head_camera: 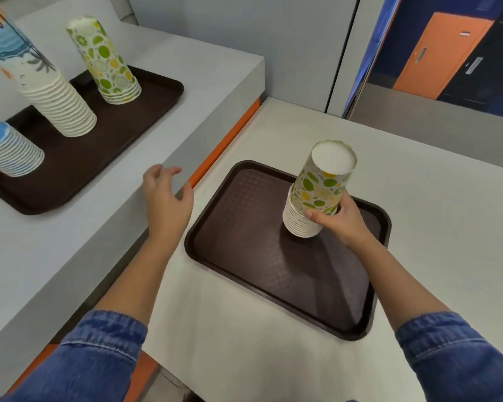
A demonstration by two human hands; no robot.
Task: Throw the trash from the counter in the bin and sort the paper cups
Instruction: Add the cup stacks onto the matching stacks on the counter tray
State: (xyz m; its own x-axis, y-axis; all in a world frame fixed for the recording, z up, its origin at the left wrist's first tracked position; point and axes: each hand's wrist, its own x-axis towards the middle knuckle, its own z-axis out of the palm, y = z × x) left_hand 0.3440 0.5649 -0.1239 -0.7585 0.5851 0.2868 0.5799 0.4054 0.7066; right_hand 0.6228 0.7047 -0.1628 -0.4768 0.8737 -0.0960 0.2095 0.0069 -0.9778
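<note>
My right hand (339, 220) grips the upside-down lime-print cup stack (317, 192) standing on the near brown tray (244, 256) on the white surface (418, 184). My left hand (167, 195) hovers, fingers loose, empty. Three more stacks on far tray (128, 117).

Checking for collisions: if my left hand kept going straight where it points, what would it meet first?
Likely nothing soon: the left hand points over the bare raised counter, passing right of the far tray, toward the back wall. Height above the counter is unclear.
</note>
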